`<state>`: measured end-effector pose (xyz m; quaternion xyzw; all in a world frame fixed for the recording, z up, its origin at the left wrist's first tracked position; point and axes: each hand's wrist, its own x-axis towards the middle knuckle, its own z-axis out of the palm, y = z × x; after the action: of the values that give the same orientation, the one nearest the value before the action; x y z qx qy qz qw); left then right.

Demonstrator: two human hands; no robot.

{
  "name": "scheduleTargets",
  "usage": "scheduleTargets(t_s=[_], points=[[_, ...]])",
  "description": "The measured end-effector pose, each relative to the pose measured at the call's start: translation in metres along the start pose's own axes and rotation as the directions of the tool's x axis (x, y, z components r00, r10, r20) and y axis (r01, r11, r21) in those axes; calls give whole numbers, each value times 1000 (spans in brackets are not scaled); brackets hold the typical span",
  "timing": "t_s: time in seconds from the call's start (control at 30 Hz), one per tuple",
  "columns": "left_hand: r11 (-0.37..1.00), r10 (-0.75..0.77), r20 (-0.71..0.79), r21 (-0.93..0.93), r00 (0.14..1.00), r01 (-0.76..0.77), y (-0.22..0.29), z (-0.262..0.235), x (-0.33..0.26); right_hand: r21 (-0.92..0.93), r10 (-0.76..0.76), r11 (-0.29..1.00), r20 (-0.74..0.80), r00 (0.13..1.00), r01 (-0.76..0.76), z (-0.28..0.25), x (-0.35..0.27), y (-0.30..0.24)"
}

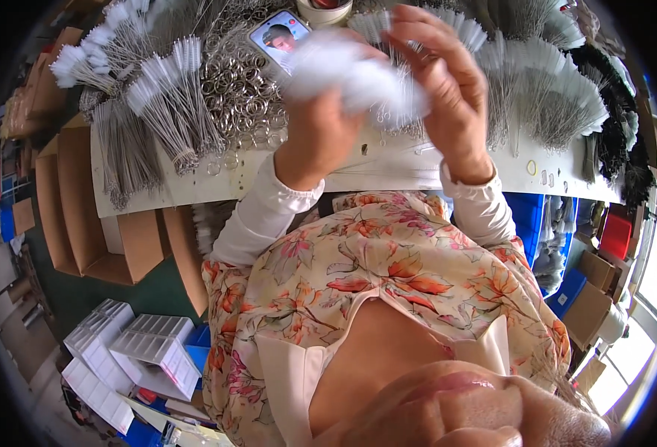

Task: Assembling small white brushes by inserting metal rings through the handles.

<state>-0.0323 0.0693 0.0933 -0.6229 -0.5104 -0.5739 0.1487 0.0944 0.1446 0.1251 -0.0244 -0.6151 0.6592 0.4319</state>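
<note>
My left hand (321, 134) is closed around a bundle of white-bristled wire brushes (343, 71), smeared by motion, held above the table. Beside the bundle's right end, my right hand (451, 93) is raised with its fingers apart and curved. It is blurred too, and whether its fingertips touch the bristles is hard to make out. Behind the bundle lies a phone (270, 37) with a lit screen. Loose metal rings (239, 97) are heaped to the left of my left hand.
Bundles of white-tipped wire brushes (176, 97) cover the table's left, with more brush bundles (559, 97) on the right. Black-bristled brushes (630, 134) hang at the right edge. Cardboard boxes (131, 257) and white plastic drawers (157, 346) stand left below; a blue bin (525, 216) is right below.
</note>
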Motion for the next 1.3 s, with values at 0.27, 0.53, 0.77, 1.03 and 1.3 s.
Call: scheduleTargets(t_s=[0.27,0.53,0.77,1.03,1.3], points=[[957,-54,100,-279,994,80,13,26,-25,628,536,665,-25,844,-404,-22,-22,19],[977,-6,103,-209,995,28,-2,-21,0,-197,563,811,9,826,-551,-56,-24,-39],[670,-116,502,-598,857,440,32,8,-16,-605,607,677,136,783,-419,-34,-39,-32],[816,15,417,-531,909,230,37,-8,-21,-225,856,498,278,435,-837,-39,-49,-48],[933,-41,370,-318,928,168,35,-10,-54,-478,865,450,20,502,-755,-62,-77,-51]])
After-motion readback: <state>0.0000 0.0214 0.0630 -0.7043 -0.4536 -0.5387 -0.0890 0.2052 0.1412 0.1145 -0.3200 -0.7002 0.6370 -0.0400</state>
